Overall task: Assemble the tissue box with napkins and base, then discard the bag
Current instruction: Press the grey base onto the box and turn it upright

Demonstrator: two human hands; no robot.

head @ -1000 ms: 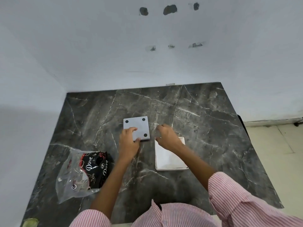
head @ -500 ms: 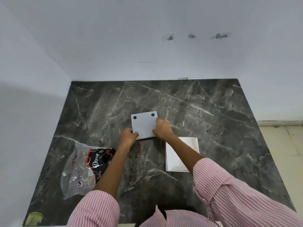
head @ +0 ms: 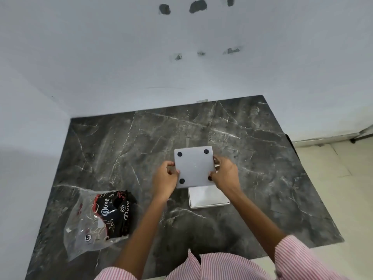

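Note:
Both hands hold a grey square base (head: 194, 167) with black round feet at its corners, lifted above the dark marble table (head: 262, 178). My left hand (head: 165, 179) grips its left edge and my right hand (head: 225, 174) grips its right edge. Just below it, on the table, sits the open white tissue box (head: 207, 199), partly hidden by the base. A clear plastic bag (head: 96, 221) with a black and red Dove napkin pack inside lies at the front left.
The table stands in a corner of white walls (head: 181, 67). A tiled floor (head: 333, 158) shows past the table's right edge. My striped sleeves cover the near edge.
The base has come off the table and moved toward me, over the far edge of the white box. Both hands now grip its sides.

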